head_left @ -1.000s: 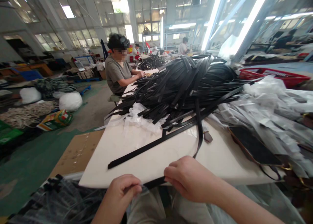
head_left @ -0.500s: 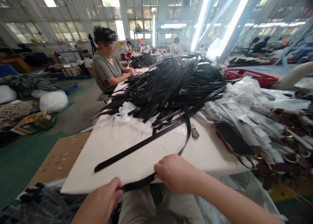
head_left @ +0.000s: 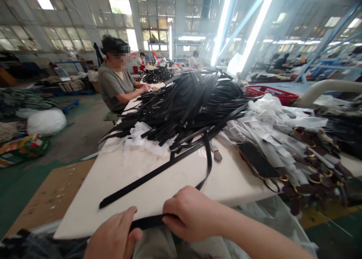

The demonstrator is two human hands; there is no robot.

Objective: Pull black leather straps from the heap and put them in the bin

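Between my two hands a black strap (head_left: 149, 222) runs along the near edge of the white table (head_left: 85, 198). My left hand (head_left: 114, 234) grips its end, the thumb and fingers closing on it. My right hand (head_left: 192, 213) is wrapped round the strap farther right, and the strap continues behind it up to the heap of black straps (head_left: 195, 100). Another flat black strap (head_left: 135, 181) lies diagonally across the tabletop. A small brown leather tag (head_left: 217, 156) rests to the right of the curved strap.
A phone (head_left: 258, 161) lies at the right, beside white wrapped strips (head_left: 271, 119) with brown tabs and brass rings. Behind is a red basket (head_left: 273, 95). A person (head_left: 117, 78) sits at the table's far left side.
The view has turned a little to the right. My left hand's fingers are more extended, and less strap shows between my hands, with both hands nearer each other.
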